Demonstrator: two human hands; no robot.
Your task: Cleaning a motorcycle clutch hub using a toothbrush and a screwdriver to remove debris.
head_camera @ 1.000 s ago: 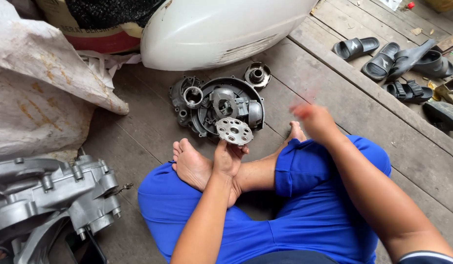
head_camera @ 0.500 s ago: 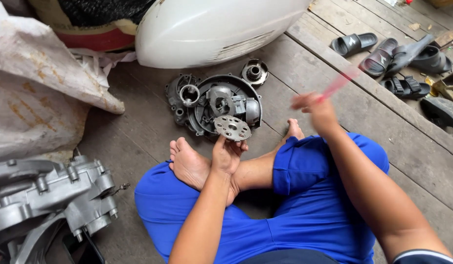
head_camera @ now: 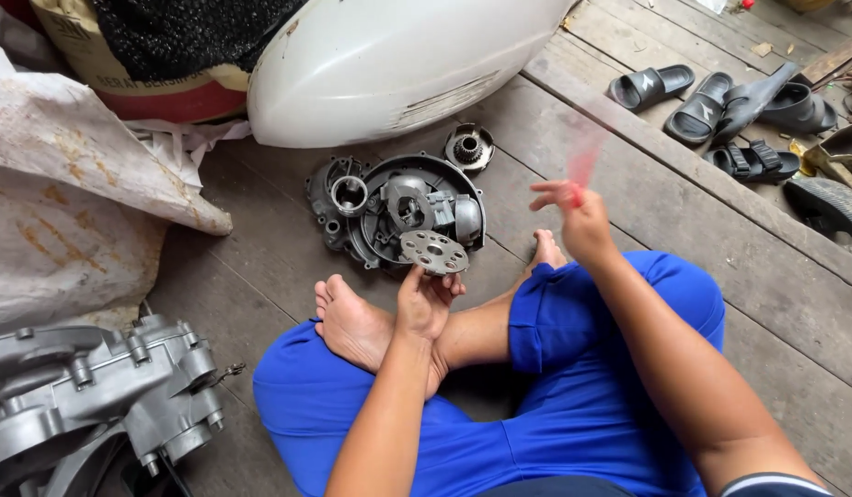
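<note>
One round plate point(head_camera: 433, 251) with holes, pinched in left hand point(head_camera: 424, 304) fingers, above the lap. Right hand point(head_camera: 573, 221) closed on a blurred red tool point(head_camera: 584, 164), possibly a brush. Engine cover point(head_camera: 403, 210) on floor point(head_camera: 260, 267) holds metal parts.

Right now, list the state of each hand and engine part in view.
left hand: shut on round perforated metal plate, held flat.
right hand: raised, gripping blurred red tool.
dark engine cover: open side up on wooden floor.
small round gear: loose beside it.
grey engine case: lying on floor.
</note>
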